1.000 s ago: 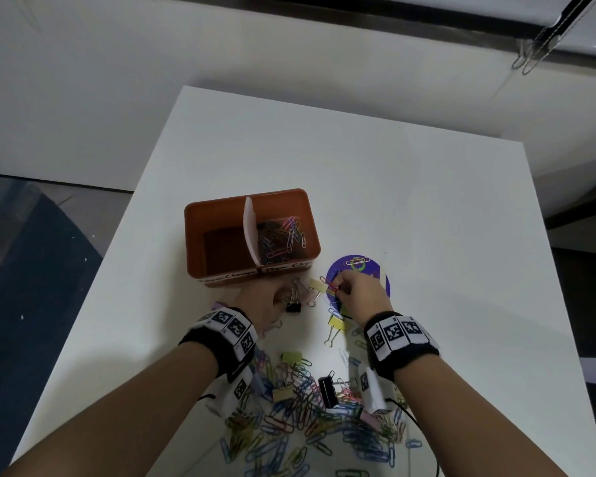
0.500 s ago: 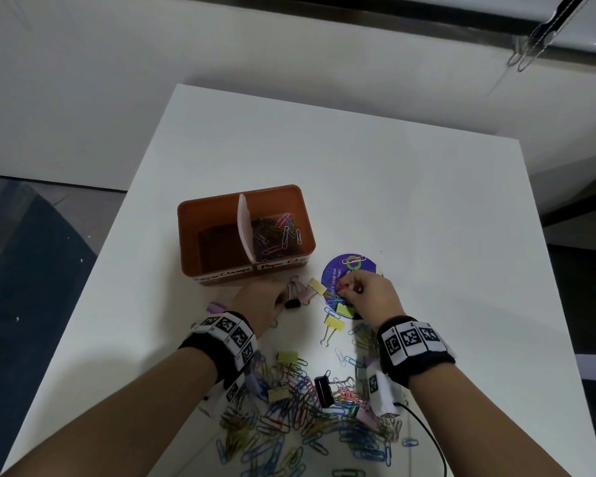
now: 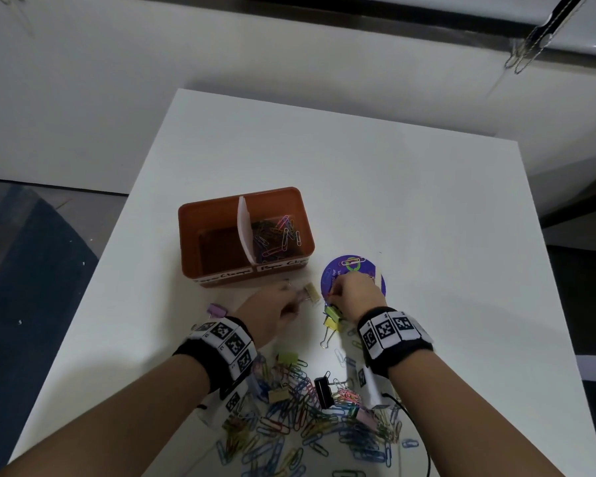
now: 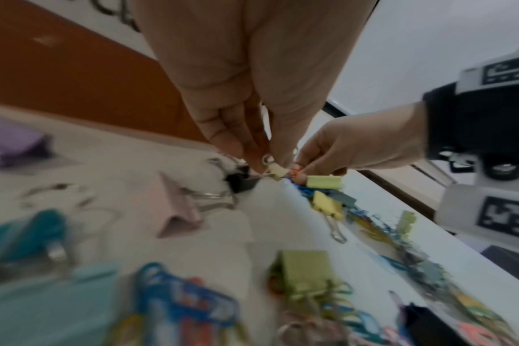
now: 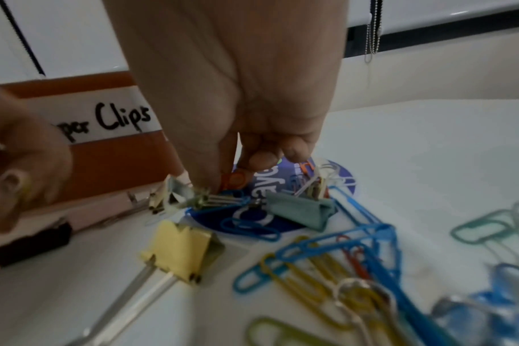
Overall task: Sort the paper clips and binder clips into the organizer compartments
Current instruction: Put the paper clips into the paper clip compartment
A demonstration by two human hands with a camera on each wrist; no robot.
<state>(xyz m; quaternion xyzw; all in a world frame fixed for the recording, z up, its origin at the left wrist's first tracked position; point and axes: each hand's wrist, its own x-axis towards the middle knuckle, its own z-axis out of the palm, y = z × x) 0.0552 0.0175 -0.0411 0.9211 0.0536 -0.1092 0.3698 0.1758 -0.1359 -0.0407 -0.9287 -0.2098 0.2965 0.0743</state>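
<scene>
The orange organizer [image 3: 203, 215] stands on the white table, split by a white divider [image 3: 245, 228]. Its right compartment holds coloured paper clips [image 3: 279, 235]; its left one looks dark and bare. My left hand [image 3: 289, 301] is just in front of it and pinches the wire handle of a small yellow binder clip [image 4: 279, 172]. My right hand [image 3: 334, 290] is at the near edge of a purple round disc [image 3: 355, 270], thumb and finger pinching an orange paper clip [image 5: 234, 181]. A black binder clip [image 4: 240, 181] lies right under the left fingertips.
A big heap of mixed paper clips and binder clips [image 3: 307, 418] lies near me between my forearms. Yellow and green binder clips [image 3: 332, 318] sit beside my right wrist, and a purple one [image 3: 216, 309] lies left of my left wrist. The table [image 3: 427, 218] ends at the right.
My left hand has shifted slightly right to the yellow binder clip and taken its handle. My right hand stays at the disc's near edge, now closed on the orange paper clip.
</scene>
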